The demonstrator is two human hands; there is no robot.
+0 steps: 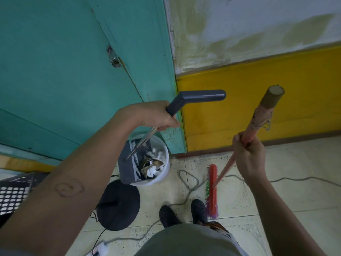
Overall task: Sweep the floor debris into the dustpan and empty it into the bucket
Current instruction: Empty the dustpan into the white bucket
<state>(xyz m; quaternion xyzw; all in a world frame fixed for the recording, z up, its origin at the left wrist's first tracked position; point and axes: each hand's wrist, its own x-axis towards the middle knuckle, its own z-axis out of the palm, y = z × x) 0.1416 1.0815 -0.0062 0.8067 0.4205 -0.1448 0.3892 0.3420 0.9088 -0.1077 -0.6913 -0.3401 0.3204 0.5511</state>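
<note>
My left hand (153,117) grips the dark grey handle (199,97) of a long-handled dustpan. The grey dustpan (129,166) hangs tilted over the white bucket (165,174), which stands on the floor by the teal door. White paper scraps and brownish debris (153,166) lie inside the bucket beside the pan's mouth. My right hand (247,156) grips the pink wooden broom handle (258,124). The red broom head (212,191), with purple and green bristles, rests on the tiled floor to the right of the bucket.
A black round stand base (118,206) sits just left of my feet (184,213). Grey cables (188,182) trail across the tiles around the bucket and the broom. A perforated black basket (14,193) is at far left. The teal door (73,71) and a yellow wall panel (258,100) stand ahead.
</note>
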